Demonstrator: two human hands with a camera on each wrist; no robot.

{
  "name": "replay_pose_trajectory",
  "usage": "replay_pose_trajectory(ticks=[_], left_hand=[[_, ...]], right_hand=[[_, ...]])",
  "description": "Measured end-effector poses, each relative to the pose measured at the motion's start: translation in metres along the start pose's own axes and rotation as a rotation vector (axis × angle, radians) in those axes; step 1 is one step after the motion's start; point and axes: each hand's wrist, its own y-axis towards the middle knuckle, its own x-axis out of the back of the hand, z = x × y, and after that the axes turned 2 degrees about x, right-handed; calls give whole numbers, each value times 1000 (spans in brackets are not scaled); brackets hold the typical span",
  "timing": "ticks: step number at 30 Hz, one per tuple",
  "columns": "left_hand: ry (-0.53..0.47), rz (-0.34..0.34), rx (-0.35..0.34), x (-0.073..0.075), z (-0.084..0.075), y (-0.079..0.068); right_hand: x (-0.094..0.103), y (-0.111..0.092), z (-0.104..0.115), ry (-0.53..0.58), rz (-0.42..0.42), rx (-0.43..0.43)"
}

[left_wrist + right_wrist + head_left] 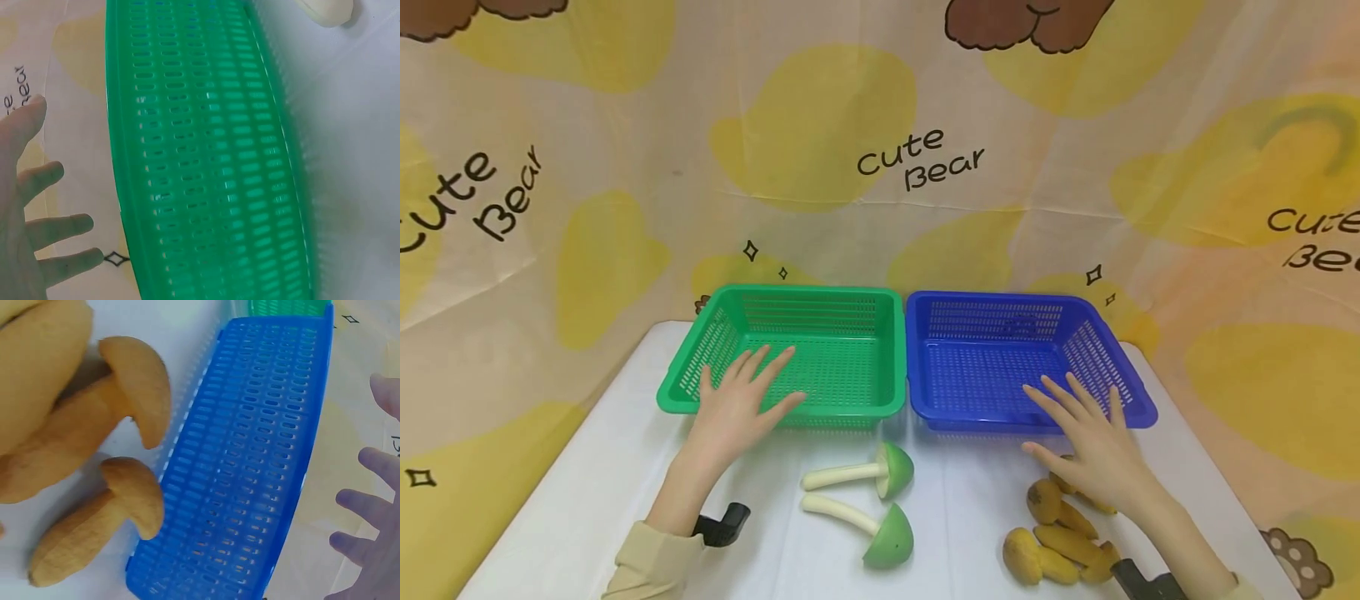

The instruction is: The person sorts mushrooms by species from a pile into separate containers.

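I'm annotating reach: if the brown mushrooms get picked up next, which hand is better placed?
Probably the right hand: it hovers, empty, close to the brown mushrooms. The left hand is over by the green basket, farther off across the green mushrooms.

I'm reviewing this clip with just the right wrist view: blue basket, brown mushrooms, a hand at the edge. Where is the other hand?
Observer: In the head view, the left hand appears over the near left part of the green basket, fingers spread.
Operator: Is there anything near the brown mushrooms that I'm missing?
Observer: Yes, two green mushrooms lie to their left in the head view.
Operator: Which way do those point?
Observer: Both have their green caps to the right and their pale stems to the left.
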Motion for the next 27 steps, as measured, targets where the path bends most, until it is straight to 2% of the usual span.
replay_pose_trajectory(ticks=[8, 18, 27], left_hand=[[-8, -86, 9, -5, 10, -11], [-13, -268, -22, -12, 24, -20], [-26, -372, -3, -17, 33, -29]], right_hand=[[-4, -15, 1, -1, -72, 48], [-8, -30, 3, 26, -89, 56], [-14, -46, 4, 28, -100, 81]])
